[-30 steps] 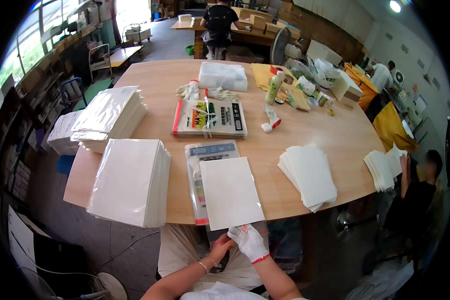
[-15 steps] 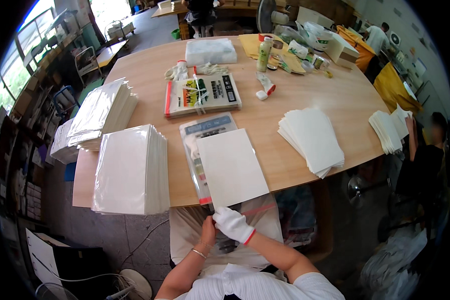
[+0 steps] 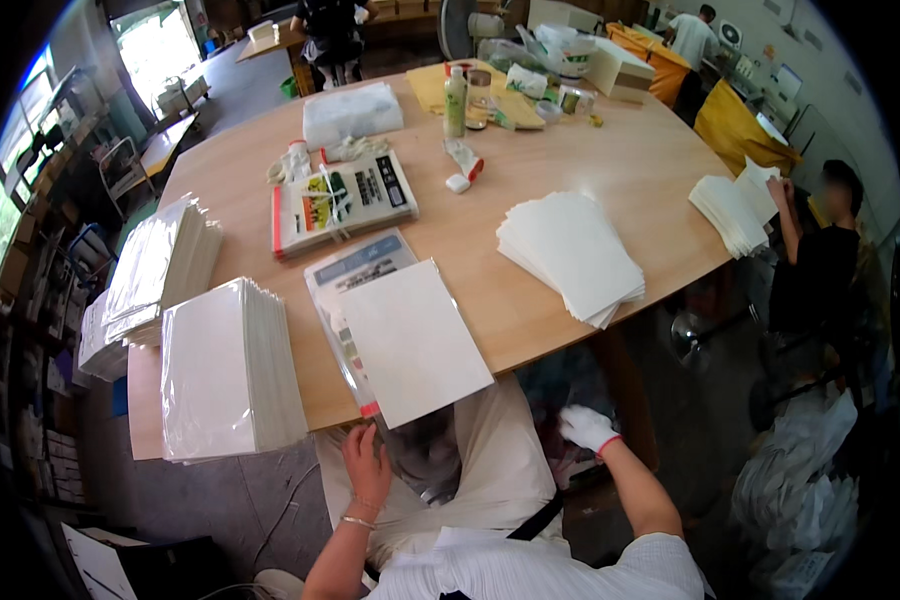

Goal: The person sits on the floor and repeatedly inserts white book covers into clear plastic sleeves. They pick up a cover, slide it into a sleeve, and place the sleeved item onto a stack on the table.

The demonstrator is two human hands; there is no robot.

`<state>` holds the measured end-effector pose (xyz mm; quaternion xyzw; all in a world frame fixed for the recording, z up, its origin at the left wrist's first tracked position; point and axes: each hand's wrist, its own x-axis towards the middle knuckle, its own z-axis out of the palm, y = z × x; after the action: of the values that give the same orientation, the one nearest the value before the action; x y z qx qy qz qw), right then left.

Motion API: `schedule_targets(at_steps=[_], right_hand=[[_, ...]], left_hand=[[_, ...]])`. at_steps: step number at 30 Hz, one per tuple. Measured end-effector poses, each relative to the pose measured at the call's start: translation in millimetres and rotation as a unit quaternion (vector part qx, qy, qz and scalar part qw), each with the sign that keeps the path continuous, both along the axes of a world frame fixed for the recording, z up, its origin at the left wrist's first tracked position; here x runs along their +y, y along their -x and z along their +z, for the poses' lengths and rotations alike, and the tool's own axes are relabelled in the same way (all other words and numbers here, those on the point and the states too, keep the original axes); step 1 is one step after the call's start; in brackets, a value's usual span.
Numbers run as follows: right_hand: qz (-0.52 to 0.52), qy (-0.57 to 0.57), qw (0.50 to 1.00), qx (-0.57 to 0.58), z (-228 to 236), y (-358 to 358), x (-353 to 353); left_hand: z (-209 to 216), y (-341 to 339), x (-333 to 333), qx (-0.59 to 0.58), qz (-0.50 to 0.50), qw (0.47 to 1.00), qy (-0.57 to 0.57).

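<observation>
My bare left hand [image 3: 366, 462] is at the table's front edge, fingers apart and holding nothing, just below a white sheet [image 3: 415, 345] in a clear sleeve. That sheet lies slanted over a clear plastic packet [image 3: 332, 300] with a blue-grey header and a red strip, its corner past the edge. Off to the right, my right hand [image 3: 590, 428], in a white glove with a red cuff, hangs over an open box [image 3: 625, 400] below the table. Its fingers are too blurred to read, and I see nothing plainly in them.
Two stacks of sleeved white sheets [image 3: 230, 370] [image 3: 155, 265] stand at left. A fanned pile of white sheets [image 3: 575, 255] lies to the right. Farther back are a printed packet [image 3: 345, 205], a bottle [image 3: 455, 103] and a small tube [image 3: 463, 157]. A person [image 3: 820, 240] handles sheets at far right.
My hands were together at the sheet's lower edge and have come apart. The gloved right hand has moved right over the box; the left has opened by the table edge. The view has shifted.
</observation>
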<state>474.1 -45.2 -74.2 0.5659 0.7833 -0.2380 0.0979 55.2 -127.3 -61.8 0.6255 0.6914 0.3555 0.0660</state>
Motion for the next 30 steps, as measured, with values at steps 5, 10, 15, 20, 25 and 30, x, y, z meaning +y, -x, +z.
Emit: schedule_targets(at_steps=[5, 10, 15, 20, 25, 30], right_hand=[[0.023, -0.193, 0.915, 0.354, 62, 121, 47], [0.164, -0.144, 0.901, 0.375, 71, 122, 75], [-0.012, -0.219, 0.952, 0.214, 60, 148, 66], [-0.191, -0.212, 0.941, 0.181, 60, 164, 49], [-0.272, -0.098, 0.881, 0.374, 36, 161, 34], [-0.248, 0.048, 0.752, 0.609, 33, 188, 18]], left_hand=[[34, 3, 33, 0.130, -0.144, 0.980, -0.055], [36, 20, 45, 0.063, -0.180, 0.982, -0.007], [18, 15, 49, -0.096, -0.021, 0.978, 0.186], [-1, 15, 32, -0.511, 0.115, 0.813, 0.254], [33, -6, 38, -0.602, 0.036, 0.761, 0.239], [110, 22, 39, -0.270, -0.110, 0.950, 0.108]])
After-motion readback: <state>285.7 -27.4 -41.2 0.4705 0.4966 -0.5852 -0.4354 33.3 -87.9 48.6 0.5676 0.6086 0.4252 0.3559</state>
